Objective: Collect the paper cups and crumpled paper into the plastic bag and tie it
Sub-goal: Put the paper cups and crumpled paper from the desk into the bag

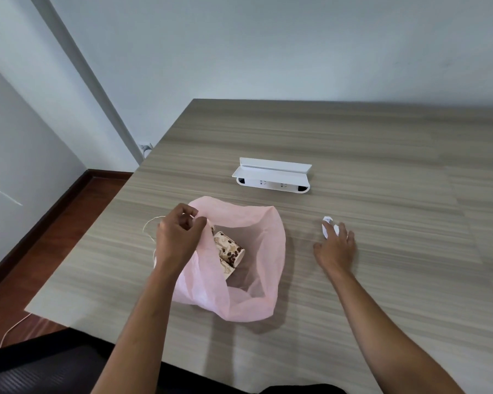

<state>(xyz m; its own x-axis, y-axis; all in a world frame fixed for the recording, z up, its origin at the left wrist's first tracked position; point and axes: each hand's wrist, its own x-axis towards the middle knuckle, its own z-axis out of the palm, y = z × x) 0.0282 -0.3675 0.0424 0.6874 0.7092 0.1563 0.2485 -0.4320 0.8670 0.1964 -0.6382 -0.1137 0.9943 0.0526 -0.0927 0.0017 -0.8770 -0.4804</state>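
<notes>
**Pink bag held open, paper ball under the right hand**

Near the lower middle of the frame, a thin pink plastic bag [256, 280] lies on the grey wood-grain desk [353, 143] with its mouth gaping wide. Inside it, towards the left wall, lie paper cups printed with brown coffee beans [230, 249], tipped on their sides and partly overlapping. The left hand [178, 237] pinches the bag's upper left rim between thumb and fingers, lifting that edge off the desk. A pale thin string [150, 226] loops out from behind this hand, at the left of the bag.

Right of the bag, well apart from it, a small crumpled ball of white paper [329, 224] rests on the desk. The right hand [336, 245] hovers over it with fingers loosely spread, fingertips touching or just reaching the paper; a grasp cannot be told.

Further up the frame, a white plastic socket box with a raised lid [272, 175] sits on the desk.
</notes>
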